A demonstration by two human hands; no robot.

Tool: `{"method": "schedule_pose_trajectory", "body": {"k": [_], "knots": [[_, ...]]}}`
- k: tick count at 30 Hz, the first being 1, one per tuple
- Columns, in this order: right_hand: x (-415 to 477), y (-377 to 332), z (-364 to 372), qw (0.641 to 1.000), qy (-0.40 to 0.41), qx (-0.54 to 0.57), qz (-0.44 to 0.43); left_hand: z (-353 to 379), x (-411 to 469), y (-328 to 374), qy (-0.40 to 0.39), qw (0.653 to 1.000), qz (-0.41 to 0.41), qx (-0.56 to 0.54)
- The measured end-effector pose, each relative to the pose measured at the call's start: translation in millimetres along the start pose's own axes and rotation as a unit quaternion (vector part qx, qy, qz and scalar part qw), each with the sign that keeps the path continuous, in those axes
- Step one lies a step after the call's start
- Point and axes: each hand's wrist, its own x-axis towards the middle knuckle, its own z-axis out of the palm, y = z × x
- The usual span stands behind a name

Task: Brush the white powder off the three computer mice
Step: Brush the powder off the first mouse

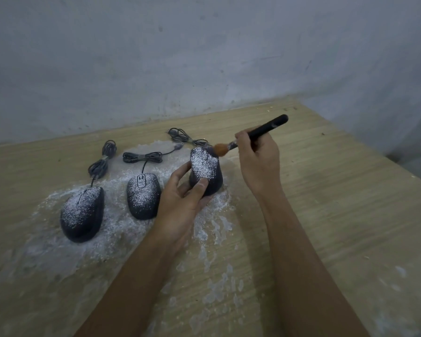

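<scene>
Three dark wired mice dusted with white powder are on a wooden table (338, 215). The left mouse (82, 212) and the middle mouse (143, 194) lie flat. My left hand (180, 198) grips the right mouse (206, 170) from below, thumb on its back, and tilts it up off the table. My right hand (258, 161) holds a black-handled brush (260, 131). Its orange bristles touch the front right of the right mouse, near the buttons.
White powder (117, 229) is spread over the table around and in front of the mice. Coiled grey cables (102, 159) lie behind the mice, towards a grey wall (204, 57). The table's right edge runs diagonally at the far right.
</scene>
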Motion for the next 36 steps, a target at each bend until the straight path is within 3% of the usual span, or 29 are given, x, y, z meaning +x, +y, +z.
{"method": "schedule_pose_trajectory", "body": {"k": [5, 10, 14, 18, 22, 26, 30, 34, 36], "knots": [[1.3, 0.1, -1.2, 0.997, -0.058, -0.038, -0.029, 1.1, -1.1, -0.1, -0.001, 1.0, 0.004, 0.007], [2.2, -4.4, -3.0, 1.0, -0.009, -0.01, -0.027, -0.4, -0.8, -0.9, -0.003, 1.0, 0.008, 0.009], [1.5, -2.4, 1.6, 0.996, -0.074, -0.043, -0.036, -0.6, -0.5, -2.1, -0.006, 0.999, 0.011, 0.03], [0.9, -5.8, 6.1, 0.998, -0.018, -0.019, -0.052, -1.5, -0.6, -3.1, -0.005, 0.999, 0.015, 0.039], [-2.0, -1.6, 9.3, 0.996, -0.059, -0.053, -0.051, -1.4, 0.7, -4.9, -0.002, 0.999, 0.018, 0.044], [1.5, -2.8, 6.9, 0.999, 0.0, -0.035, -0.037, -3.2, 2.1, -6.5, -0.004, 0.999, 0.02, 0.043], [1.3, -3.5, 2.9, 0.997, -0.05, -0.046, -0.028, -2.9, 3.0, -7.7, 0.0, 0.999, 0.019, 0.033], [3.0, -7.8, -3.6, 1.0, 0.006, -0.002, -0.023, -3.5, 3.3, -6.7, 0.002, 1.0, 0.016, 0.016], [2.6, -9.0, -6.0, 0.998, -0.031, -0.025, -0.048, -2.5, 3.3, -6.3, 0.004, 1.0, 0.015, 0.016]]}}
